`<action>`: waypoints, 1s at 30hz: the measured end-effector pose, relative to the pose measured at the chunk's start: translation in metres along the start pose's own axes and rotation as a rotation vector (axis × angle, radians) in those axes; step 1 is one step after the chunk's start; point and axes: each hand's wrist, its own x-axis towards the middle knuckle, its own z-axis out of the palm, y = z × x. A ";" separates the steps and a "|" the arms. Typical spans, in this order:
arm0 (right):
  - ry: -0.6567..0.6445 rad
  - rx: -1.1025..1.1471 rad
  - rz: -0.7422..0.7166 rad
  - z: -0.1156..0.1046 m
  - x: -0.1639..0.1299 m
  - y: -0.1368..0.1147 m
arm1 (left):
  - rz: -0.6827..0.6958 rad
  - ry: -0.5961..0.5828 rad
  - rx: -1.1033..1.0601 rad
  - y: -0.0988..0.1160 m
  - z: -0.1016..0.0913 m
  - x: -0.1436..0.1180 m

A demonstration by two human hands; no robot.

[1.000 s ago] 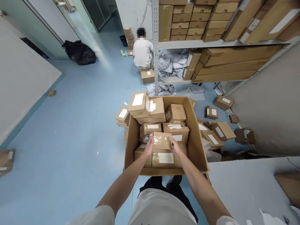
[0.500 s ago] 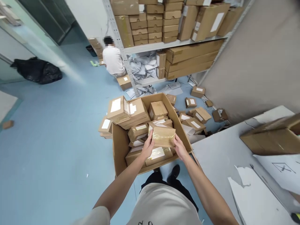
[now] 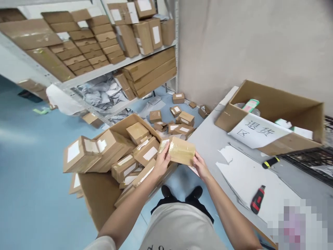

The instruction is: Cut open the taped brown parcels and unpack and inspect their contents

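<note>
A small taped brown parcel (image 3: 181, 150) is held between my left hand (image 3: 161, 162) and my right hand (image 3: 201, 165), one hand on each end. It hangs in the air between a large open cardboard box (image 3: 101, 198) on the floor, filled with several similar parcels (image 3: 125, 152), and the grey table (image 3: 208, 139) at my right. My feet in dark shoes stand below the parcel.
On the table lie an open carton (image 3: 273, 114) with a handwritten paper sign, a red-and-black box cutter (image 3: 257, 199), a yellow-and-black tool (image 3: 270, 162) and torn white paper (image 3: 244, 177). Shelves (image 3: 99, 69) of cartons rise at the back left. Loose parcels (image 3: 182, 119) litter the blue floor.
I have lifted the parcel out of the big box and turned right with it toward the table. The view has swung right, so the seated person is out of sight.
</note>
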 end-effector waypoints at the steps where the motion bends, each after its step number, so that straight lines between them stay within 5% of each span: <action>1: 0.016 0.026 -0.031 -0.015 -0.005 -0.004 | 0.019 -0.031 0.038 0.010 0.015 0.004; 8: 0.146 0.199 -0.111 -0.146 -0.036 -0.024 | 0.182 -0.371 0.297 0.053 0.148 0.019; 16: 0.438 0.293 -0.011 -0.270 -0.074 0.007 | 0.266 -0.778 0.388 0.048 0.295 0.020; 21: 0.534 0.282 0.124 -0.304 -0.080 0.029 | 0.250 -0.919 0.430 0.028 0.333 0.023; 30: 0.634 0.345 0.096 -0.322 -0.081 0.042 | 0.430 -1.117 0.497 0.000 0.354 0.027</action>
